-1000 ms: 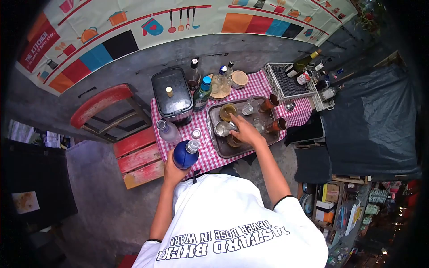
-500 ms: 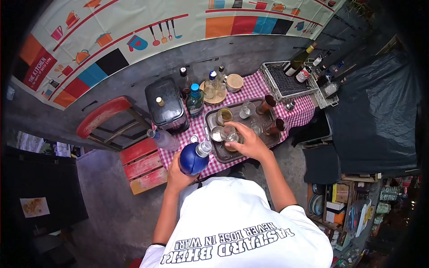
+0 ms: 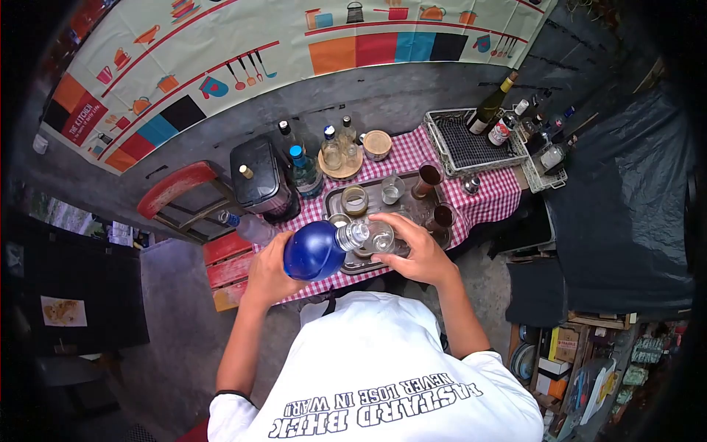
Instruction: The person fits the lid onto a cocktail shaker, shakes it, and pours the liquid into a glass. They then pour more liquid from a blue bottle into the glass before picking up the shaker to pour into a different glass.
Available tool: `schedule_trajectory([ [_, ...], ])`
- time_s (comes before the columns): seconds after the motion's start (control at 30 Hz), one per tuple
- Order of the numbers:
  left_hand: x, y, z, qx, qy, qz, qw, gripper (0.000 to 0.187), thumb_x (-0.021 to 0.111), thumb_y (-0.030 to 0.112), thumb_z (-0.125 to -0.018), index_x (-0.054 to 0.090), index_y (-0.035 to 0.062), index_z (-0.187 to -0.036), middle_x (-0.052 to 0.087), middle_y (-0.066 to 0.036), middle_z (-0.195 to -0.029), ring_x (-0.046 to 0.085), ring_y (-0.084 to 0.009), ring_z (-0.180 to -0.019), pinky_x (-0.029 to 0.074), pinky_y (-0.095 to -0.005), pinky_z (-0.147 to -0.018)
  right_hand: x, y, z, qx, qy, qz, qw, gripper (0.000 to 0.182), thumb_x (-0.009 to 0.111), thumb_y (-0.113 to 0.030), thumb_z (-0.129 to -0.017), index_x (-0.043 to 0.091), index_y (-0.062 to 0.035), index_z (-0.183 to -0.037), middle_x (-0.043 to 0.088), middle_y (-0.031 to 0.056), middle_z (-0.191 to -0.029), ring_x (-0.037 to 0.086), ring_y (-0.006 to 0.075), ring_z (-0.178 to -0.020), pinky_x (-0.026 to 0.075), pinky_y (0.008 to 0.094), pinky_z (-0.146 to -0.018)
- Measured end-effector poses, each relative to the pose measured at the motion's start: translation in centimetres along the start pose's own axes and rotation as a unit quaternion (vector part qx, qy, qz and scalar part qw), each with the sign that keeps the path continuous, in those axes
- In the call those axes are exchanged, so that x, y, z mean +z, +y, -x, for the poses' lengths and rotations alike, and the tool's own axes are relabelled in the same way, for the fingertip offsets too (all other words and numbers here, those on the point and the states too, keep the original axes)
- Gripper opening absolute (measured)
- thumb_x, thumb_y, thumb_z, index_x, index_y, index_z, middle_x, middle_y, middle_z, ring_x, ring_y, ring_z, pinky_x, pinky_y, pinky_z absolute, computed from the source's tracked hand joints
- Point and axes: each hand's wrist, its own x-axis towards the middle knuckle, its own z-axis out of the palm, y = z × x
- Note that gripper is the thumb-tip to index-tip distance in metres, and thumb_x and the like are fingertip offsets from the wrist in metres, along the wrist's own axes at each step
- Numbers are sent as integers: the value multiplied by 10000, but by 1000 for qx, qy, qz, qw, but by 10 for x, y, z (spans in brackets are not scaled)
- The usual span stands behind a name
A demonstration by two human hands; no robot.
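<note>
A round blue bottle (image 3: 314, 251) is in my left hand (image 3: 268, 274), tilted to the right so its clear neck (image 3: 353, 236) meets the rim of a small clear glass (image 3: 379, 236). Fingers and thumb of my right hand (image 3: 417, 250) hold that glass from the right side. Both are above the near part of a dark tray (image 3: 375, 193). On the tray stand an amber-rimmed glass (image 3: 354, 200), a clear glass (image 3: 392, 188) and two brown cups (image 3: 426, 181). Whether liquid is flowing cannot be made out.
A black lidded bin (image 3: 258, 173) and a blue-capped bottle (image 3: 305, 173) stand at the back left of the checkered cloth (image 3: 490, 193). Behind them is a wooden board with bottles. A wire basket (image 3: 471, 151) with bottles stands back right, a red chair (image 3: 177, 188) left.
The blue bottle has tipped further right, its neck now at the glass. My right hand has brought the glass nearer. The view has shifted slightly.
</note>
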Motion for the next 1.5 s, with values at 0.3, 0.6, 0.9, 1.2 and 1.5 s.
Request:
schedule_trajectory([
  [0.3, -9, 43, -19, 24, -51, -80, 995, 786, 891, 226, -546, 522, 22, -1209, 641, -162, -1072, 656, -367, -956, 531, -432, -790, -43, 13, 24, -19, -5, -45, 999, 646, 814, -112, -750, 537, -21, -1326, 607, 156, -1251, 599, 268, -1162, 465, 371, -987],
  [0.6, -12, 69, -26, 30, -74, -132, 988, 788, 868, 202, -521, 534, 23, -1211, 629, -146, -1017, 644, -346, -946, 515, -429, -784, -60, 25, 35, -19, -26, -87, 996, 657, 813, -113, -757, 525, -19, -1341, 588, 154, -1285, 585, 267, -1184, 461, 371, -1004],
  [0.9, -19, 90, -32, 50, -97, -178, 978, 763, 870, 199, -524, 544, 12, -1187, 606, -132, -984, 641, -333, -907, 504, -423, -754, -69, 35, 40, -26, -44, -53, 997, 665, 821, -131, -736, 538, -42, -1331, 603, 172, -1275, 581, 316, -1193, 450, 400, -1006],
  [1.2, -25, 104, -41, 70, -105, -205, 971, 777, 869, 196, -519, 536, 16, -1199, 597, -128, -979, 641, -335, -891, 506, -420, -746, -76, 41, 44, -32, -55, -37, 997, 630, 777, -141, -806, 498, -63, -1366, 583, 183, -1310, 573, 344, -1223, 465, 422, -1004],
  [1.5, -27, 104, -51, 77, -123, -222, 964, 772, 861, 205, -528, 538, 19, -1204, 585, -128, -959, 635, -339, -882, 507, -423, -763, -72, 48, 41, -35, -60, -40, 997, 637, 776, -146, -804, 492, -62, -1368, 587, 176, -1300, 583, 339, -1204, 463, 414, -997],
])
